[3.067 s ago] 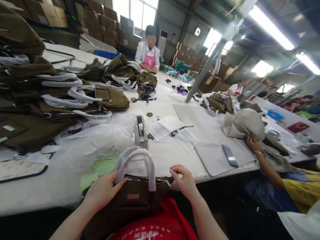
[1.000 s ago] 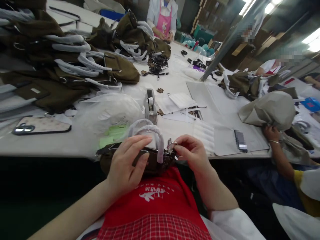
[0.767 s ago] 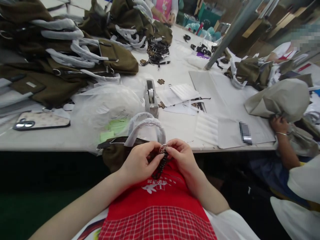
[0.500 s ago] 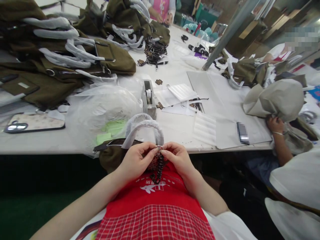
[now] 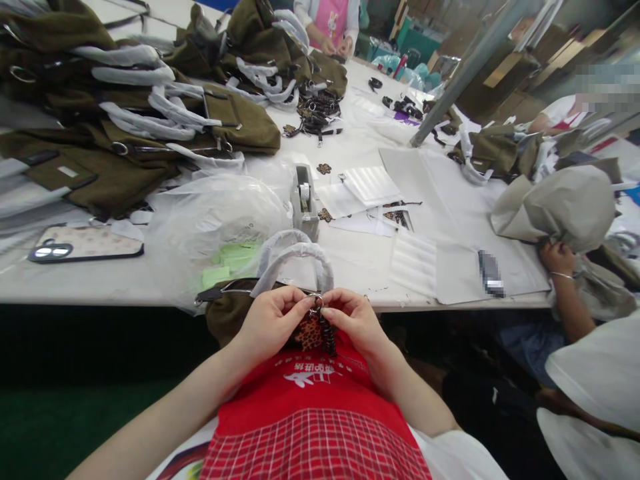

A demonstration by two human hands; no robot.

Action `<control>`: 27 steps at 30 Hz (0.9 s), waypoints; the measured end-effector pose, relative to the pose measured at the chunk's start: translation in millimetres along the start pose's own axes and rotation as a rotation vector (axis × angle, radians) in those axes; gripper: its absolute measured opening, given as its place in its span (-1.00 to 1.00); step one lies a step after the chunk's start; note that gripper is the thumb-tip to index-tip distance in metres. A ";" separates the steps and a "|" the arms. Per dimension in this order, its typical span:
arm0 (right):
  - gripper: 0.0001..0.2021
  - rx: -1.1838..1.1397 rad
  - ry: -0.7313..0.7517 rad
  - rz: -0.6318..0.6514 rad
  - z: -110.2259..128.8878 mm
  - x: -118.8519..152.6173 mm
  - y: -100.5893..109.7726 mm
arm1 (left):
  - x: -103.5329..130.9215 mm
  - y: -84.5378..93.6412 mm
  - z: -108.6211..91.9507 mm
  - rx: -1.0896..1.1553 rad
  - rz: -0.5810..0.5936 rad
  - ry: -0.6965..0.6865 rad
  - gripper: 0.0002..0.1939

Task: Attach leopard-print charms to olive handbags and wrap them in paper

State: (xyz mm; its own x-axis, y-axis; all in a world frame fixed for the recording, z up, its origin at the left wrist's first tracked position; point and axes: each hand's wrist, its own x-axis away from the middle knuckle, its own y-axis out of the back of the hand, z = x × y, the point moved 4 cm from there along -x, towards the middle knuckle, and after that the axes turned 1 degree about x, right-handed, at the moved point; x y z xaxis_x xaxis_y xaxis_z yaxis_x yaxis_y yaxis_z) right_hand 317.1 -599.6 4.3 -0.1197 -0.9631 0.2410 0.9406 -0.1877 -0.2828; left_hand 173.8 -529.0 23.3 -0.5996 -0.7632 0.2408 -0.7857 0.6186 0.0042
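Observation:
My left hand (image 5: 273, 323) and my right hand (image 5: 357, 321) meet in front of my red apron (image 5: 280, 407), thumbs and fingers pinched on either side of a small metal ring (image 5: 317, 298). From the ring hang a leopard-print charm (image 5: 307, 333) and a dark braided cord (image 5: 328, 339). Just behind lies an olive-brown bag (image 5: 225, 317) at the table edge, partly hidden by my hands and arms. Its wrapped handles (image 5: 300, 250) stand up in pale padding. Whether the ring is joined to the bag cannot be seen.
Olive bags (image 5: 245, 123) are piled at the left, behind a phone (image 5: 90, 243) and a clear plastic bag (image 5: 215, 213). A tape dispenser (image 5: 305, 207) stands ahead, with foam sheets (image 5: 373, 185) beside it. A metal post (image 5: 460, 73) rises farther right. A co-worker's hand (image 5: 557, 259) holds beige fabric.
The view has shifted slightly, so the table things sit a little farther right. Below my fingers, the charm has turned to show more leopard print. Both hands keep pinching at the ring.

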 end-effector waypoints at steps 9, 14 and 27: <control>-0.78 0.115 0.071 -0.004 -1.0 2.2 0.3 | 2.3 -1.7 -0.8 0.018 0.007 -0.034 -0.67; -0.75 0.466 0.344 0.062 25.7 6.8 -5.6 | -4.4 7.8 -12.9 -0.045 0.183 -0.082 -0.65; -0.89 0.941 0.437 0.235 58.9 6.9 -25.8 | 4.2 7.8 -27.9 -0.109 0.411 -0.202 -0.61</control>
State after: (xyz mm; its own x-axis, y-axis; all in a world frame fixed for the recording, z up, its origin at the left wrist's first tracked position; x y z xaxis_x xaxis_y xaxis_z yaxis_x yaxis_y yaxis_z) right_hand 310.7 -590.0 67.9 0.1688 -0.9765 -0.1340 0.7998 0.0562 0.5976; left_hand 169.4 -522.2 51.4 -0.8835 -0.4656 0.0506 -0.4632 0.8847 0.0524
